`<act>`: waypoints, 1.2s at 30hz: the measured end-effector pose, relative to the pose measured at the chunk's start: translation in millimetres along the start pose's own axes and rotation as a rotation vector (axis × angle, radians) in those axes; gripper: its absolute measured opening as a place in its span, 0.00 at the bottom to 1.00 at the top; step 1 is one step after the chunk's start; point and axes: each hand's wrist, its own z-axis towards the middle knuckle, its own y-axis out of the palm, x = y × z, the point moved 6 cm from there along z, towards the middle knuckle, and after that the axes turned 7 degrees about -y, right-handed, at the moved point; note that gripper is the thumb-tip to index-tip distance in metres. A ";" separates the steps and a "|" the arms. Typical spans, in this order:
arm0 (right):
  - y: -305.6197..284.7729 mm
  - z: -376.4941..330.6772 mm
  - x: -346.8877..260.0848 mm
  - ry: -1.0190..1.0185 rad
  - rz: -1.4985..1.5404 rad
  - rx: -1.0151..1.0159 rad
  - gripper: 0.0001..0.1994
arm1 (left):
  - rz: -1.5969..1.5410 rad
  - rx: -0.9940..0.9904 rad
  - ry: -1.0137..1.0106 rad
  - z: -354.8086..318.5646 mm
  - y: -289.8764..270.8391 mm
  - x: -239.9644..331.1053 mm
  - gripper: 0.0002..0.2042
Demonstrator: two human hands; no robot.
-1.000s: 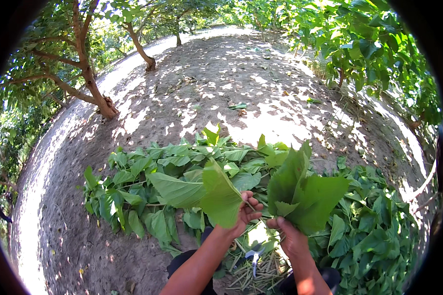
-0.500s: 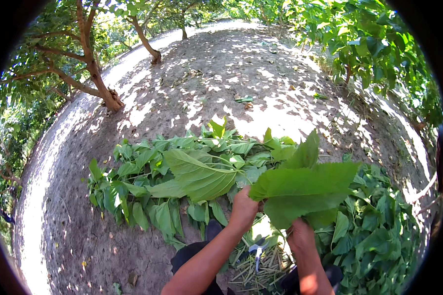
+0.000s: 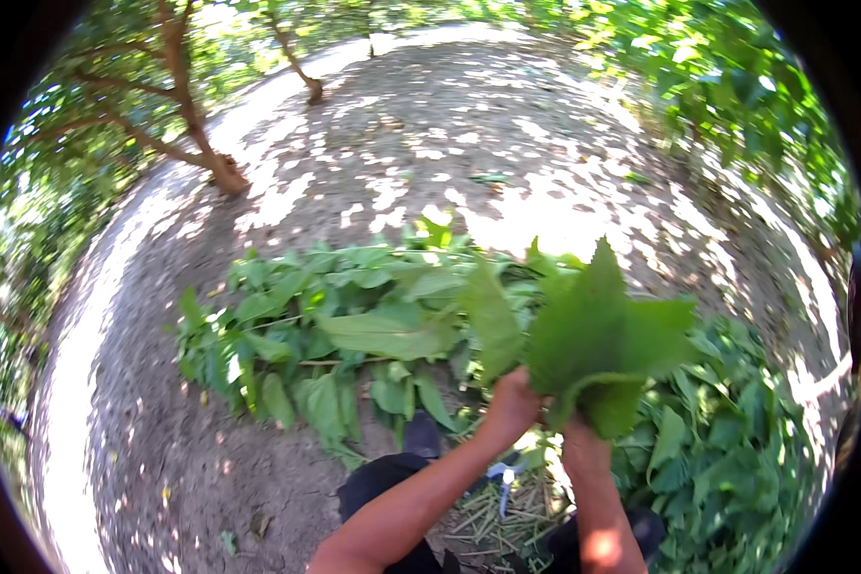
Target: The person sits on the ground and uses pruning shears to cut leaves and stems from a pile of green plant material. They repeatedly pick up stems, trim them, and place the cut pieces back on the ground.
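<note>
Large green leaves on a branch point(image 3: 584, 335) stand up in front of me, blurred by motion. My left hand point(image 3: 515, 402) is closed around the branch at the base of the leaves. Close beside it on the right, my right hand point(image 3: 584, 442) is closed at the same leaf bases, its fingers largely covered by a drooping leaf. Below and between my forearms lie pruning shears point(image 3: 504, 478) with pale handles, on a heap of cut green stems point(image 3: 488, 521). Just beyond my hands spreads a pile of leafy branches point(image 3: 354, 335).
A second heap of loose leaves point(image 3: 717, 459) lies at my right. My dark shoe point(image 3: 421, 435) stands at the near edge of the branch pile. Bare ground point(image 3: 383, 172) dappled with sunlight stretches ahead. A tree trunk point(image 3: 225, 172) rises at the far left, and bushes point(image 3: 737, 86) line the right.
Both hands have risen slightly and come closer together. The leaves above them have swung more upright and bunched together. The whole view has tilted a little.
</note>
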 end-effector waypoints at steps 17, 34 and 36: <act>20.1 1.0 -13.4 0.108 0.192 0.043 0.08 | -0.286 -0.049 -0.209 -6.2 -3.1 -6.3 0.09; 1.9 4.4 -35.5 0.148 0.196 0.080 0.06 | -0.358 0.151 -0.155 -1.5 -56.9 27.7 0.16; -11.2 9.1 -33.6 0.192 0.226 0.097 0.06 | -0.339 0.091 -0.151 -0.2 -48.8 26.2 0.16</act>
